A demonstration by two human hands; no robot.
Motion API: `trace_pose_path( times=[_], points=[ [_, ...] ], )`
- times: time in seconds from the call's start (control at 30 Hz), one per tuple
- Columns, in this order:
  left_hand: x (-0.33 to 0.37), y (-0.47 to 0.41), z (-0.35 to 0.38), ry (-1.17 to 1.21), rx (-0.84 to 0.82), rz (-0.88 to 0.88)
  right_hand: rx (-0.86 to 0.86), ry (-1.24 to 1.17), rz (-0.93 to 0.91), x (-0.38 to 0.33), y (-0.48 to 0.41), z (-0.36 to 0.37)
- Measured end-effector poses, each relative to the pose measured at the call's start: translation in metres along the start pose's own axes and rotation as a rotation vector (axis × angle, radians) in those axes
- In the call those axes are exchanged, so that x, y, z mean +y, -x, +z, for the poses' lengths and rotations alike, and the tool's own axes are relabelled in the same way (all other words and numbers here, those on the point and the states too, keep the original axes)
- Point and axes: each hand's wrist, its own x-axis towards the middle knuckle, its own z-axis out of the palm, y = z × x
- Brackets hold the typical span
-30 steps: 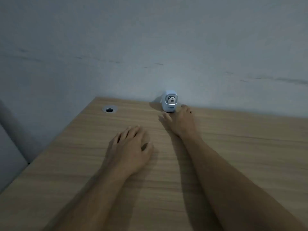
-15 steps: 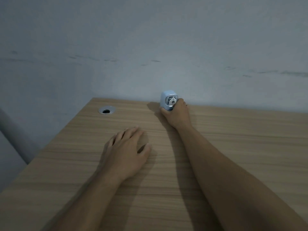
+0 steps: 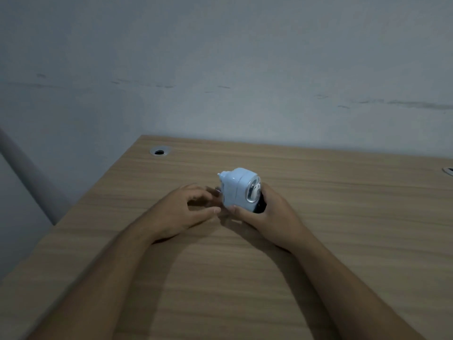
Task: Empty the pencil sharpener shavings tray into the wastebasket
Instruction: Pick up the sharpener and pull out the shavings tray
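Note:
A small light-blue pencil sharpener (image 3: 236,190) with a round clear front sits in my right hand (image 3: 267,217), which grips it from below and from the right, just above the wooden desk (image 3: 245,278). A dark part shows at its lower right, under my thumb. My left hand (image 3: 181,212) hovers just left of the sharpener with fingers curled and apart, its fingertips near the sharpener's left side; whether they touch it I cannot tell. No wastebasket is in view.
The desk ends at a grey wall behind. A round cable grommet (image 3: 160,151) sits at the back left corner and another grommet (image 3: 448,171) at the right edge of view. The desk's left edge drops off beside a grey pipe (image 3: 31,175).
My right hand took hold of the sharpener at the wall and brought it toward me to mid-desk. My left hand lifted off the desk and moved up beside it.

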Motion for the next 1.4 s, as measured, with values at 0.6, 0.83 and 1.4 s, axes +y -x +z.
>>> trace_pose_path(
  times=[0.6, 0.83, 1.4],
  points=[
    [0.011, 0.022, -0.008, 0.209, -0.175, 0.001, -0.294, 0.0, -0.142, -0.007, 0.024, -0.022],
    [0.004, 0.035, -0.019, 0.197, -0.143, -0.025, -0.307, 0.042, -0.131, 0.0, 0.023, -0.028],
    [0.003, 0.134, -0.023, 0.152, 0.154, -0.123, -0.328, 0.045, -0.092, -0.011, 0.035, -0.034]
  ],
)
